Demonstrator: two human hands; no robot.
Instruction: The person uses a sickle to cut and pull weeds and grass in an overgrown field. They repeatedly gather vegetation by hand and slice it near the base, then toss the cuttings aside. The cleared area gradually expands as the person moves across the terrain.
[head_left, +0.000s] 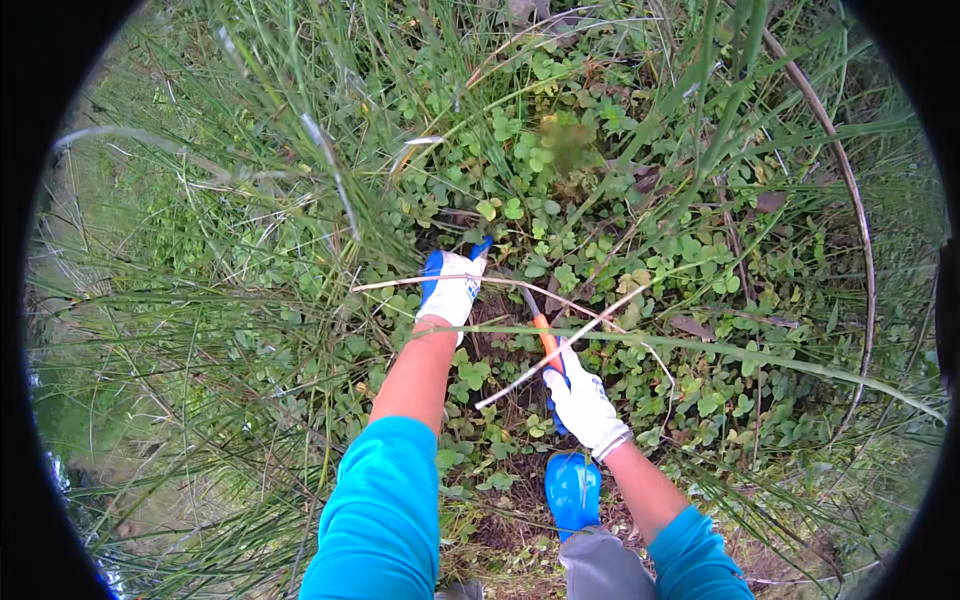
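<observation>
My left hand, in a white glove with blue palm and fingertips, reaches down into low leafy plants beside tall grass. Its fingers are spread at least partly, but foliage and the glove's back hide what they may hold. Lower and to the right, my right hand, gloved alike, is closed around the orange handle of a hand tool. The tool's curved metal blade points up and left towards my left hand; its tip is hard to make out among the plants.
Dry stems cross above the hands, with a long green blade of grass. A thick brown stalk arcs at the right. Tall grass stands at the left. A blue boot is below my right hand.
</observation>
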